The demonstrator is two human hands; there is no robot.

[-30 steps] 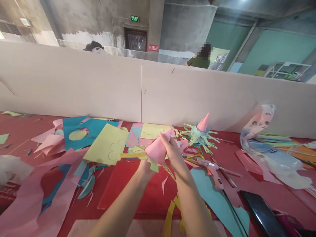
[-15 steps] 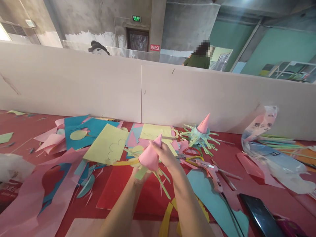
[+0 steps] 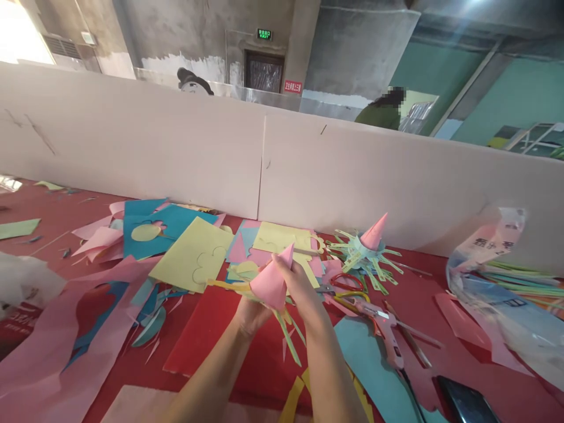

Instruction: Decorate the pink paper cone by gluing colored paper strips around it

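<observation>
1 pink cone [image 3: 271, 286]: R hand [image 3: 305, 288] pinching it, L hand [image 3: 250, 316] under, grip unclear; prob. fitting step, next needs steadiness.

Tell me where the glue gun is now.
The head view shows the glue gun right of the right hand, along the right edge of the blue sheet, above and left of the phone.

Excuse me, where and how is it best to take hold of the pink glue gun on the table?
The glue gun is probably best gripped by its handle, coming from the near right side. It lies flat with the handle pointing toward the person and the cord trailing from its end, while the front end points left and away.
</observation>
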